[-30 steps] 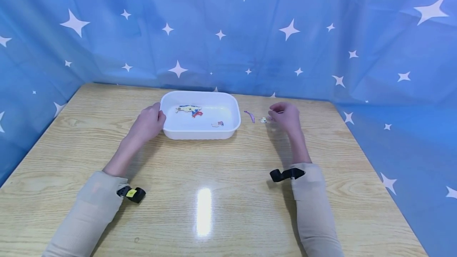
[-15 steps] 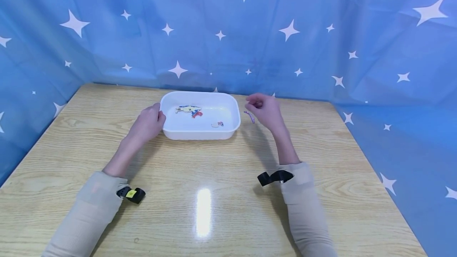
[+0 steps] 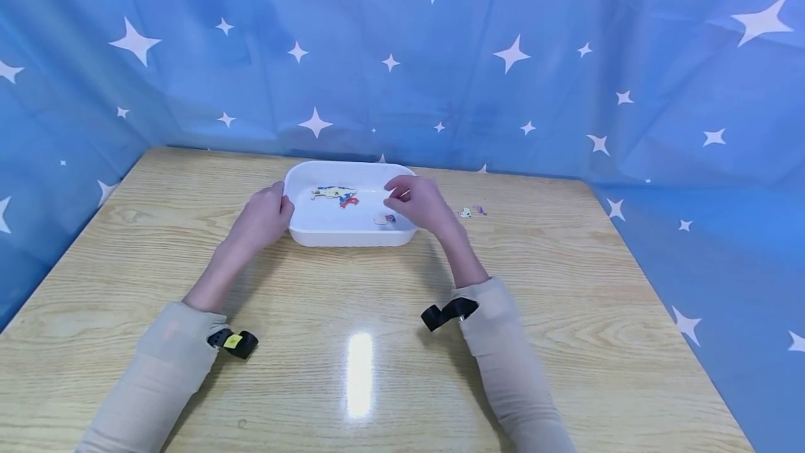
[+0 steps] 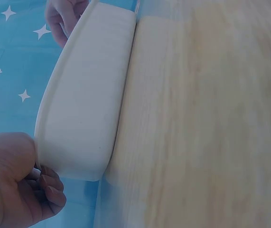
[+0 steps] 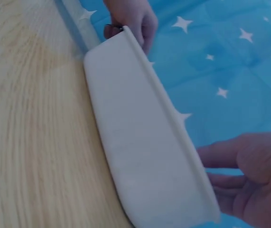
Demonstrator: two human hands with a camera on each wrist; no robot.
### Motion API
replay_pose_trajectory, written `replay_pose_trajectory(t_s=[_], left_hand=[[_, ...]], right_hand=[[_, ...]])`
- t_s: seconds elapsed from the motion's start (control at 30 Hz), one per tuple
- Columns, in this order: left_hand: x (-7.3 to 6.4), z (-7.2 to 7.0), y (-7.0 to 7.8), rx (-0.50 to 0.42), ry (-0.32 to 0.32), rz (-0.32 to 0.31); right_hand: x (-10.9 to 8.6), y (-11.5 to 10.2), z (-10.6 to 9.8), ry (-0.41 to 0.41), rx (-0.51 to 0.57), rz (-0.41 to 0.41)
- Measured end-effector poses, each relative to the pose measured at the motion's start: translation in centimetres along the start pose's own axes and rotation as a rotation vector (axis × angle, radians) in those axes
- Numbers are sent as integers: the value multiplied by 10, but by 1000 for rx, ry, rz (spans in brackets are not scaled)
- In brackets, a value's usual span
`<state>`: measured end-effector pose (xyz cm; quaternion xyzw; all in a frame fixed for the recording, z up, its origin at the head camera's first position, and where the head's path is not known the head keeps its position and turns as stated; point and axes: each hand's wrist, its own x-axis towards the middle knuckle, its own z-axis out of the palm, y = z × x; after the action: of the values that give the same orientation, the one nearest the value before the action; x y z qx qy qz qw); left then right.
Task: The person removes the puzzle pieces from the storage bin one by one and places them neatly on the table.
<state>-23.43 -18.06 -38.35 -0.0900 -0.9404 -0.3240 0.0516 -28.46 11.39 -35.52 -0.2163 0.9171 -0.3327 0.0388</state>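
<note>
A white plastic tub (image 3: pixel 352 238) sits near the back edge of the table. My left hand (image 3: pixel 260 217) grips its left end, fingers curled at the rim in the left wrist view. Inside the tub lie a cream-and-blue flat cut-out (image 3: pixel 333 192), a red one (image 3: pixel 349 201) and a small pale-and-red one (image 3: pixel 390 219). My right hand (image 3: pixel 423 203) is over the tub's right side, thumb and index finger bent toward each other. In the right wrist view its fingertips are hidden behind the tub wall; I cannot tell whether they hold anything.
Right of the tub, a small white-and-dark cut-out (image 3: pixel 465 212) and a small purple one (image 3: pixel 481 210) lie on the wooden table (image 3: pixel 377 299). A blue star-patterned curtain (image 3: pixel 402 89) stands behind and beside the table.
My right hand has moved left from beside the small cut-outs to over the tub. The purple strip seen earlier no longer shows, its spot covered by that hand. My left hand stays put.
</note>
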Motion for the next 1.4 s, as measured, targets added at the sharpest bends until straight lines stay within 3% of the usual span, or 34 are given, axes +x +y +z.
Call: replay_pose_trajectory(t_s=[0.27, 0.67, 1.07, 1.4], left_hand=[[2, 1, -2, 11, -3, -3], [3, 2, -2, 21, 3, 2], [1, 2, -2, 13, 2, -13], [2, 2, -3, 14, 3, -4]], right_hand=[[13, -6, 15, -126, -138, 137], [21, -17, 29, -138, -272, 295], [23, -13, 39, -118, -139, 297], [24, -11, 39, -112, -115, 258]])
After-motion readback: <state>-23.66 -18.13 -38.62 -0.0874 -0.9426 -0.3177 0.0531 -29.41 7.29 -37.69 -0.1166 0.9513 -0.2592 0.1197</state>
